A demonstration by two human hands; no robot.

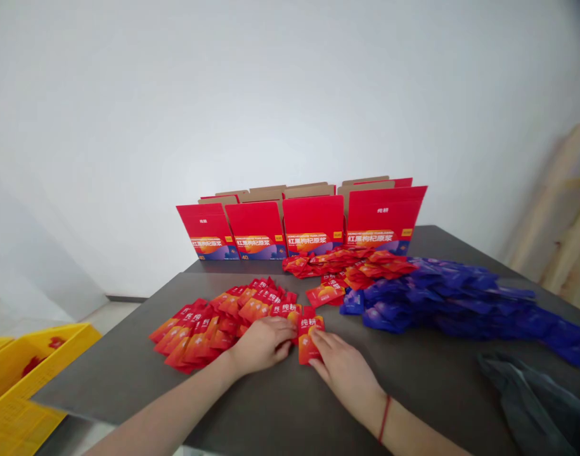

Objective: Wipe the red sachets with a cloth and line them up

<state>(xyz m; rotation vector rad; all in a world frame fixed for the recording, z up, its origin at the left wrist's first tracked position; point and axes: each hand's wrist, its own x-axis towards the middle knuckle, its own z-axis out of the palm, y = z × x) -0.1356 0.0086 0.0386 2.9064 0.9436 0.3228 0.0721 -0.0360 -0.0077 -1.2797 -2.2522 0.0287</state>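
Near the middle of the dark table, my right hand (347, 373) grips the right edge of a red and orange sachet (310, 339), thumb and fingers closed on it. Just left of it, my left hand (265, 343) curls over the lower part of another red sachet (286, 308), its fingers closed. The sachets lie side by side and slightly overlap. Beyond and left of my left hand, red sachets (199, 332) are fanned out in overlapping rows. A red cord circles my right wrist.
Open red cartons (313, 218) stand in a row at the back. Before them lies a heap of red sachets (337, 259); blue sachets (442, 297) spread to the right. A dark plastic bag (537, 399) lies front right. Yellow crates (37, 380) stand at the left, off the table (280, 418).
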